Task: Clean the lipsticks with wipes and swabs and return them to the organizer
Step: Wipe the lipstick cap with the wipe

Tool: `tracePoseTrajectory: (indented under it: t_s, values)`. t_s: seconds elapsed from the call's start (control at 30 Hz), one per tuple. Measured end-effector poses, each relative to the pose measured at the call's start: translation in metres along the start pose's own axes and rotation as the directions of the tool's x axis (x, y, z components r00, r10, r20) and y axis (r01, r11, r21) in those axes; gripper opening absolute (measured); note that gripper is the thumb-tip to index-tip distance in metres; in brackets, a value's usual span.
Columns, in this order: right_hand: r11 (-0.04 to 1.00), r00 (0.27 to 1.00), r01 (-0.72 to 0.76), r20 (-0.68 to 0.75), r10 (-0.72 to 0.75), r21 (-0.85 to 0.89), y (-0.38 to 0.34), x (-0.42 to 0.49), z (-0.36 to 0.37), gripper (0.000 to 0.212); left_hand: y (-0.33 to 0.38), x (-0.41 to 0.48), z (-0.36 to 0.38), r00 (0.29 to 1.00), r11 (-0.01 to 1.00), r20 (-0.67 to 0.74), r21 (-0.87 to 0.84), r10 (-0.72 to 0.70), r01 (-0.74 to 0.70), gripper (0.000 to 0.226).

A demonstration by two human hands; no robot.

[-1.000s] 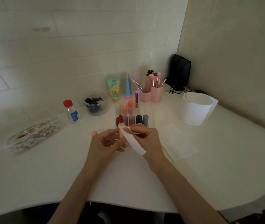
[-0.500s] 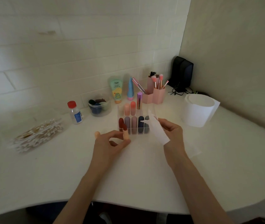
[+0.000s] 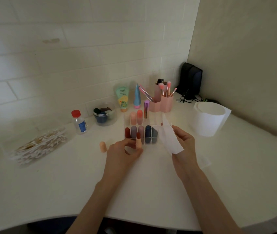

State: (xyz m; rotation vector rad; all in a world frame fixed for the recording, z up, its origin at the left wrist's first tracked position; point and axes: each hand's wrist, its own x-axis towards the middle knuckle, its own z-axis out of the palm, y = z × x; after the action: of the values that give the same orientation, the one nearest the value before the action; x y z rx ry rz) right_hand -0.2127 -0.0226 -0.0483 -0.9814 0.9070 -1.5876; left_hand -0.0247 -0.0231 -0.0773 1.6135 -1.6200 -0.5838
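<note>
While R hand [image 3: 184, 143] pinches wipe [image 3: 169, 140], L hand [image 3: 122, 155] grips lipstick [image 3: 138, 142] upright, red tip up

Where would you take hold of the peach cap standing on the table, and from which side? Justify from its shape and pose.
Pinch the peach cap across its straight side walls, about mid-height, fingers coming down from above. It stands upright and apart on the table, rounded end up: the dome would likely slip, while the sides are free all round.
</note>
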Motion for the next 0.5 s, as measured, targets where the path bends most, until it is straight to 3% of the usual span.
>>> tracePoseTrajectory:
  t_s: [0.17, 0.33, 0.5]
  values:
    - [0.999, 0.999, -0.023, -0.022, 0.023, 0.030, 0.0013, 0.0016, -0.0002, 0.018, 0.0008, 0.0012, 0.0035, 1.000, 0.995, -0.016, 0.095, 0.009, -0.008, 0.018]
    - [1.000, 1.000, -0.007, -0.020, 0.007, 0.023, 0.0001, 0.0010, 0.0007, 0.032, 0.0011, 0.0019, 0.0058, 0.999, 0.990, -0.021, 0.139, 0.037, -0.034, 0.018]
    - [0.999, 1.000, -0.003, -0.010, 0.004, 0.031, 0.0017, 0.0009, -0.0011, 0.022, -0.0021, 0.0020, 0.0067, 0.998, 0.985, -0.024, 0.168, 0.053, -0.049, 0.023]
